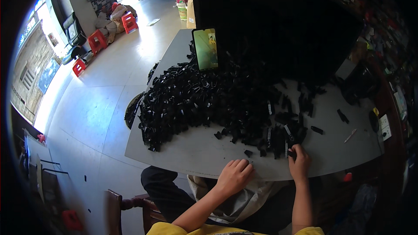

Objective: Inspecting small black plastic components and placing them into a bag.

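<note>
Right hand pinched small black part near front edge of table; left hand's fingers curled, contents couldn't be told; slack pinch risked dropping part over edge.

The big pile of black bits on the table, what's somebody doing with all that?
A person is sitting at a grey table with a big pile of small black pieces on it. The right hand has a black piece between its fingertips, at the pile's near right side. The left hand is curled at the table's near edge; whether it holds anything is hidden.
</note>
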Available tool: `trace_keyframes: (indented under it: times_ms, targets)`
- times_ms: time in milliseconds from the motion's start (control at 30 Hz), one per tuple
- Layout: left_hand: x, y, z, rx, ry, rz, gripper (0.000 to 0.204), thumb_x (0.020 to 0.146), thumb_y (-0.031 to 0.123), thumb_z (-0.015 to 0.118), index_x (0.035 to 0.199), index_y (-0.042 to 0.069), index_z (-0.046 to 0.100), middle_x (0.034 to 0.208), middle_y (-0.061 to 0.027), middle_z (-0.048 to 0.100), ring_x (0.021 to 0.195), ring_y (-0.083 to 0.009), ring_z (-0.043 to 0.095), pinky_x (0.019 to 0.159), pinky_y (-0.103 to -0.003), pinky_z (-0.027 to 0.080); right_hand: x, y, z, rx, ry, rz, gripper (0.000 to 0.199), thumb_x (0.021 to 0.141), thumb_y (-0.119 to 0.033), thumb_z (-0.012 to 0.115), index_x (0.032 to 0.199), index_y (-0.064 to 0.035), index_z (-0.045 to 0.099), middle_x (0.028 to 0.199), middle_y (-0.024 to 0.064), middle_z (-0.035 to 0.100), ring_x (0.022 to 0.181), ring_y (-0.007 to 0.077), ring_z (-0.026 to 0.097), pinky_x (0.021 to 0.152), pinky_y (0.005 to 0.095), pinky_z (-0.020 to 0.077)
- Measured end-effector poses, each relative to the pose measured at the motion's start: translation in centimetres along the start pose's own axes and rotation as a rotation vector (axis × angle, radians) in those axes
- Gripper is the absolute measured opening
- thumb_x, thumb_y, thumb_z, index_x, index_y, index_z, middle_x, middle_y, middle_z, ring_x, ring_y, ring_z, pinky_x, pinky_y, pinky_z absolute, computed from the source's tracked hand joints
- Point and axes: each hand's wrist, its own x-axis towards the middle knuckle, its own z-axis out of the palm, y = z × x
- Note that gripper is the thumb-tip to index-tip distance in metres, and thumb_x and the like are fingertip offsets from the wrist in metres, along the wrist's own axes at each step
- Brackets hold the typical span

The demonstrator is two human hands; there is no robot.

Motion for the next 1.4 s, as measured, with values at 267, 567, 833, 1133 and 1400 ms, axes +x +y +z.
trace_keyframes:
  times_ms: [267,567,833,1133,1400]
  targets:
    - [0.1,-0.1,-0.4,0.003,-0.012,0.024,0.016,0.08,0.015,0.069,0.088,0.006,0.057,0.091,-0.0083,0.056,0.079,-0.0244,0.057,0.07,-0.033,0.045,-0.3,-0.2,-0.4,-0.007,0.004,0.0,0.014,0.079,-0.001,0.064,0.087,-0.0045,0.053,0.079,0.0141,0.061,0.075,0.0358,0.061,0.064,0.0412,0.046]
    - [-0.1,0.1,-0.5,-0.083,-0.03,0.004,0.017,0.079,0.014,0.07,0.09,0.007,0.059,0.091,-0.0084,0.058,0.08,-0.0252,0.058,0.071,-0.033,0.046,-1.0,0.0,-0.9,0.083,0.051,-0.031,0.01,0.08,0.001,0.062,0.088,-0.0021,0.057,0.081,0.0149,0.062,0.076,0.0351,0.062,0.066,0.0399,0.0473]
    - [-0.1,-0.1,-0.8,-0.144,0.063,-0.023,0.016,0.076,0.011,0.069,0.087,0.005,0.06,0.09,-0.0084,0.059,0.077,-0.0245,0.058,0.065,-0.033,0.049,-0.6,0.0,-0.7,0.077,0.068,-0.026,0.008,0.08,0.002,0.062,0.085,-0.0008,0.056,0.08,0.0142,0.06,0.074,0.035,0.06,0.064,0.0396,0.0464]
    - [-0.1,-0.2,-1.0,-0.212,0.081,-0.091,0.015,0.075,0.009,0.07,0.086,0.005,0.06,0.092,-0.0086,0.059,0.079,-0.0268,0.061,0.065,-0.035,0.051,-1.0,-0.3,-0.7,-0.018,0.064,0.022,0.023,0.071,0.006,0.066,0.083,-0.0061,0.05,0.088,0.0099,0.055,0.078,0.0337,0.06,0.062,0.0415,0.0457]
    - [-0.4,-0.4,-0.9,-0.357,0.132,-0.212,0.013,0.078,0.005,0.07,0.085,0.003,0.059,0.094,-0.0114,0.06,0.073,-0.0284,0.062,0.062,-0.032,0.051,-1.5,0.1,-0.2,-0.107,0.03,0.093,0.03,0.075,0.003,0.066,0.098,-0.0051,0.049,0.096,0.0119,0.057,0.088,0.0324,0.061,0.07,0.0407,0.048]
